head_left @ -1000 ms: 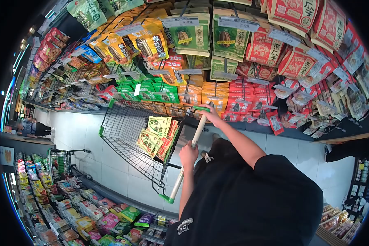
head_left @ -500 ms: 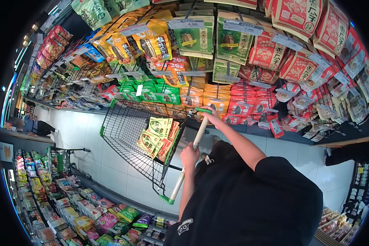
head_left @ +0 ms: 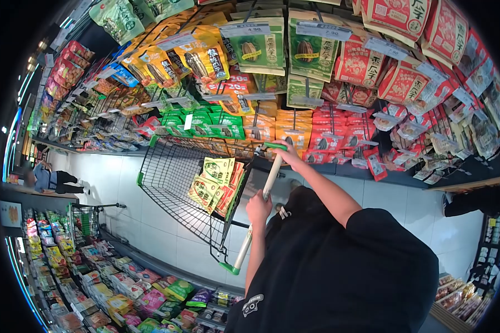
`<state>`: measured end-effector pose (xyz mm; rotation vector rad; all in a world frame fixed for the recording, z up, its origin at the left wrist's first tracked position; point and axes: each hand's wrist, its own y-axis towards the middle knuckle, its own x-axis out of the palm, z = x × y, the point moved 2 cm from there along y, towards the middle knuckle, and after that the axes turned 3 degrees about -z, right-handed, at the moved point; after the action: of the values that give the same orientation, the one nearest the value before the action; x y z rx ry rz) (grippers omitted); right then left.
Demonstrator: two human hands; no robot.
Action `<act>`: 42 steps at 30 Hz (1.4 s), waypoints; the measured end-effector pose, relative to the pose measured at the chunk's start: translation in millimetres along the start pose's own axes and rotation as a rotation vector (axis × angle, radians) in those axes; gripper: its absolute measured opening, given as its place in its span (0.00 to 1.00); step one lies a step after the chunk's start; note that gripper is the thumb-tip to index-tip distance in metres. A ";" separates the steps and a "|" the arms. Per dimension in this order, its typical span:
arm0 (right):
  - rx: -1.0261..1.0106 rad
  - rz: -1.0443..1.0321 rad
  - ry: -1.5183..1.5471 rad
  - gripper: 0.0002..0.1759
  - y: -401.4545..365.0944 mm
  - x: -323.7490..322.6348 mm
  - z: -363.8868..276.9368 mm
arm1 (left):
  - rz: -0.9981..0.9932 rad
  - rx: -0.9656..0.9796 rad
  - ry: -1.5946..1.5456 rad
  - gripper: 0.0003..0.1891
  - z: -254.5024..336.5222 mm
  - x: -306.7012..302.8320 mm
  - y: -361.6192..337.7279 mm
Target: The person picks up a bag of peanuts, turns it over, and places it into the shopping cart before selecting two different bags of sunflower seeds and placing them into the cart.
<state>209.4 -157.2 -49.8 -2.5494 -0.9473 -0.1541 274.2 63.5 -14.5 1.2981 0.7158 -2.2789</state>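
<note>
My left hand [head_left: 258,207] is wrapped round the middle of the cream-coloured handle [head_left: 243,250] of a shopping cart. Farther up, near the handle's green end, my right hand [head_left: 286,155] grips the same bar. The black wire cart [head_left: 169,183] with green corners extends to the left of my hands. Inside it, close to the handle, lie several yellow snack packets [head_left: 211,180] and some red-and-yellow packets [head_left: 234,188], partly overlapping.
Hanging seed bags [head_left: 316,53] and price tags line the shelf close above the cart. Across the aisle is a display of colourful snack bags [head_left: 150,299]. Another cart [head_left: 84,221] stands at left, with a person [head_left: 55,178] beyond it. Pale floor tiles [head_left: 155,236] run between.
The view has shifted slightly, and the person at far left shows farther into the aisle. My hands keep their grip on the cart handle.
</note>
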 end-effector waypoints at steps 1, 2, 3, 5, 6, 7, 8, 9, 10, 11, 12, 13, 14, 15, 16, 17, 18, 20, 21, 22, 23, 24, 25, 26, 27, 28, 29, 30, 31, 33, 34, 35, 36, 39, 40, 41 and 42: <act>-0.014 -0.001 -0.006 0.19 1.3 -0.8 2.0 | 0.002 0.005 0.003 0.13 -0.4 0.9 -0.1; -0.028 -0.001 -0.013 0.19 2.2 -1.9 4.1 | 0.005 0.011 0.006 0.13 -0.7 1.6 0.1; -0.020 0.000 -0.002 0.19 0.6 -0.7 0.7 | 0.007 0.016 0.011 0.13 0.0 0.5 1.0; -0.006 0.002 0.015 0.19 -4.6 0.7 -4.3 | 0.002 0.016 0.013 0.13 0.1 1.0 0.2; -0.014 0.000 0.005 0.19 -4.0 0.1 -2.5 | 0.000 0.015 0.015 0.13 -0.1 0.8 0.0; -0.021 -0.002 -0.006 0.19 -2.8 -0.7 -1.0 | -0.001 0.012 0.018 0.13 -0.1 0.9 -0.1; -0.027 -0.004 -0.017 0.19 -1.2 -1.8 0.2 | -0.002 0.008 0.020 0.13 0.0 1.0 0.1; -0.029 -0.008 -0.010 0.20 -0.2 -2.4 0.1 | -0.003 0.005 0.022 0.13 -0.2 2.0 0.4; -0.028 -0.013 -0.001 0.21 0.9 -2.4 0.0 | -0.005 0.003 0.022 0.13 -0.6 2.1 0.9; -0.026 -0.019 0.006 0.22 0.8 -2.5 1.2 | -0.006 0.001 0.019 0.12 -1.7 3.2 0.5; -0.019 -0.017 0.009 0.22 1.9 -2.9 3.1 | -0.005 -0.001 0.017 0.12 -2.0 3.2 0.6; -0.013 -0.016 0.012 0.22 3.0 -3.0 5.1 | -0.006 -0.002 0.012 0.12 -2.5 3.3 0.7; -0.005 -0.014 0.015 0.21 4.1 -3.8 7.2 | -0.009 -0.004 0.007 0.12 -2.6 3.8 0.6; -0.010 -0.009 0.012 0.21 3.2 -4.1 5.3 | -0.012 -0.006 0.002 0.12 -1.5 3.4 0.0; -0.011 -0.005 0.010 0.21 1.7 -4.0 4.3 | -0.013 -0.004 -0.002 0.12 -0.6 3.2 -1.1; -0.011 -0.003 0.012 0.21 1.8 -1.1 3.1 | -0.014 -0.005 -0.002 0.12 -0.6 0.9 -0.6; -0.006 -0.012 0.044 0.20 3.3 -1.7 6.6 | -0.012 -0.004 -0.002 0.12 -1.3 -1.0 -1.1; -0.010 -0.021 0.053 0.20 6.5 -2.2 12.9 | -0.023 -0.021 -0.002 0.12 -1.3 -3.6 -3.1; -0.014 -0.022 0.055 0.20 6.3 -2.1 12.9 | -0.030 -0.026 -0.004 0.13 -1.5 -2.5 -3.2; 0.008 -0.014 0.049 0.20 6.0 -2.6 13.2 | -0.022 -0.016 -0.003 0.13 -2.5 -0.8 -2.7; 0.001 -0.014 0.056 0.20 5.5 -2.6 13.4 | -0.015 -0.006 -0.002 0.13 -3.7 1.0 -2.1; -0.003 -0.015 0.066 0.20 5.8 -1.6 13.8 | -0.011 0.003 0.001 0.13 -4.7 0.6 -1.7; -0.010 -0.016 0.074 0.20 5.9 -1.0 14.8 | -0.010 0.004 -0.003 0.12 -6.0 1.8 -1.4; -0.022 -0.015 0.071 0.20 6.4 -0.9 15.4 | -0.011 0.005 -0.007 0.12 -7.3 3.1 -0.8; -0.032 -0.013 0.070 0.20 5.7 -0.5 16.2 | -0.012 0.005 -0.010 0.12 -7.7 2.9 -2.0; -0.043 -0.011 0.068 0.20 4.6 -0.7 16.9 | -0.012 0.004 -0.009 0.12 -7.1 2.9 -2.7; -0.033 -0.005 0.069 0.20 3.7 -1.0 17.6 | -0.010 0.005 -0.009 0.12 -6.2 2.6 -2.6; -0.023 0.001 0.069 0.20 2.3 -0.5 16.9 | -0.008 0.004 -0.009 0.12 -5.4 1.7 -3.3; -0.013 0.005 0.071 0.20 1.6 0.6 15.0 | -0.012 0.000 -0.010 0.12 -4.4 -0.6 -3.9; 0.014 -0.006 0.056 0.19 -0.1 0.5 13.1 | -0.015 -0.001 -0.013 0.12 -2.2 -1.8 -3.0; 0.023 -0.009 0.049 0.19 -0.3 -0.8 12.0 | -0.022 -0.001 -0.013 0.12 -2.7 -1.1 -2.2; 0.004 -0.013 0.033 0.19 0.5 -2.5 9.8 | -0.031 0.000 -0.013 0.13 -3.3 -0.3 -1.6; -0.013 -0.017 0.018 0.19 1.5 -3.8 10.7 | -0.041 0.000 -0.012 0.13 -2.4 -0.3 -0.8; -0.038 -0.003 0.011 0.21 2.5 -4.0 16.0 | -0.031 0.002 -0.015 0.13 -1.0 -2.7 -1.4; -0.045 0.013 0.012 0.21 2.3 -3.9 16.0 | -0.033 -0.002 -0.010 0.13 0.6 -4.3 -1.4; -0.052 0.029 0.013 0.22 1.8 -4.2 16.6 | -0.037 -0.007 -0.005 0.13 1.8 -5.7 -1.8; -0.029 0.018 -0.008 0.23 2.0 -5.4 16.0 | -0.040 -0.013 0.000 0.13 2.3 -6.6 -1.8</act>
<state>205.9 -155.1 -66.3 -2.5866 -0.9319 -0.1533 274.8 64.2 -7.3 1.2885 0.7617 -2.3018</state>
